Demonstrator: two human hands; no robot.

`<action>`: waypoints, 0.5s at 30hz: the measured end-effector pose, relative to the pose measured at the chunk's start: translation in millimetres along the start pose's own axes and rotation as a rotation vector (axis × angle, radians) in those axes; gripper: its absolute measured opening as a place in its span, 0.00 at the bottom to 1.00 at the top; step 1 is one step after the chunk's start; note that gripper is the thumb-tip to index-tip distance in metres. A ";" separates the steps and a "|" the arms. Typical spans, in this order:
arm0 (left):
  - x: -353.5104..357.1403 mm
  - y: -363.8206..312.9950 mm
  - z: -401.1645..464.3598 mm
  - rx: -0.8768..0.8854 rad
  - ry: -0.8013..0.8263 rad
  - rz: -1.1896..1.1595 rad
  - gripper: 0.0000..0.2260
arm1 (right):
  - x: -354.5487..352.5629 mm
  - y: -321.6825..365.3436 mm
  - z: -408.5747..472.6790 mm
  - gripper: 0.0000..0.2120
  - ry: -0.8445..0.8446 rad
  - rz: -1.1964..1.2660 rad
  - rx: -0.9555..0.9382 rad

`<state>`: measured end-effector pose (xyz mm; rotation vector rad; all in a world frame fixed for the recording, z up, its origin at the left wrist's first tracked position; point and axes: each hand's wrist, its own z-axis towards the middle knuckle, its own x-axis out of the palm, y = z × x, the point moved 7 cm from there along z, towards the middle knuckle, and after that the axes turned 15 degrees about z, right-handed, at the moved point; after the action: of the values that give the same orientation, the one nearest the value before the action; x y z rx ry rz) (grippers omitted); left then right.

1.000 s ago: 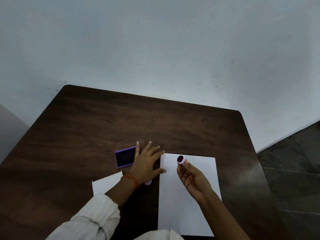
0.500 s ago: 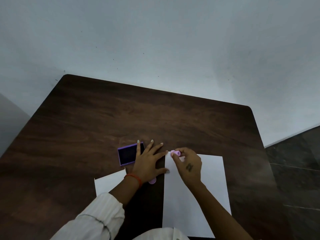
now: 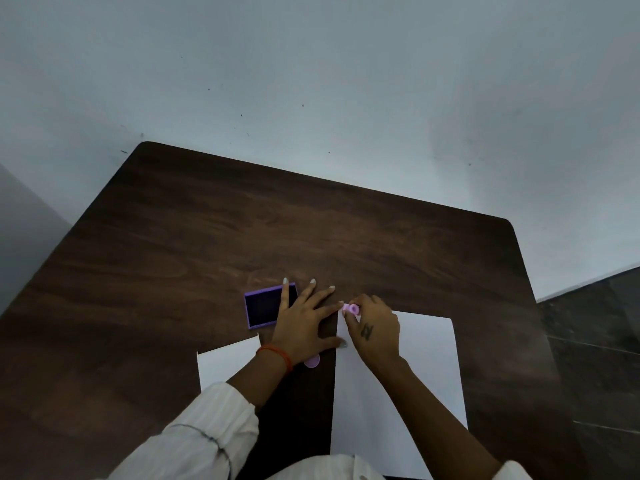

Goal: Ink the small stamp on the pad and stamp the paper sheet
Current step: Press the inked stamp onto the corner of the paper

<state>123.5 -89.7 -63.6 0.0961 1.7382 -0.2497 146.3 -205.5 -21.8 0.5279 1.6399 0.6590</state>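
A white paper sheet [image 3: 412, 379] lies on the dark wooden table [image 3: 277, 230] in front of me. My right hand [image 3: 375, 332], palm down, pinches the small pink stamp [image 3: 351, 309] against the sheet's far left corner. My left hand [image 3: 304, 327] lies flat with fingers spread, between the sheet and the open purple ink pad [image 3: 265, 306]. Its thumb touches the sheet's left edge and its index finger rests on the pad's right side.
A second, smaller white paper [image 3: 228, 362] lies at the near left, partly under my left forearm. A small pink round piece [image 3: 312, 361] peeks out beside my left wrist. A pale wall stands behind the table's far edge. Dark floor shows at the right.
My right hand turned palm down and carried the stamp left and down onto the sheet's far left corner. My left hand stayed flat by the ink pad.
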 end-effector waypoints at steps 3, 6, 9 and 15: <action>-0.5 -0.3 0.2 0.002 0.001 -0.013 0.32 | 1.8 0.3 1.0 0.14 0.023 -0.027 0.013; -1.0 -0.2 0.2 0.001 -0.002 -0.014 0.32 | 4.2 0.6 1.9 0.15 0.039 -0.067 0.017; -1.3 0.1 0.1 -0.002 -0.006 -0.013 0.31 | 6.4 1.1 2.7 0.15 0.044 -0.116 0.015; -0.2 -0.2 0.7 -0.004 -0.014 -0.016 0.32 | 10.9 1.3 5.4 0.15 0.045 -0.234 0.025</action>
<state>124.3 -90.1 -63.5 0.0776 1.7262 -0.2578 149.8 -196.5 -29.4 0.3337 1.7223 0.4802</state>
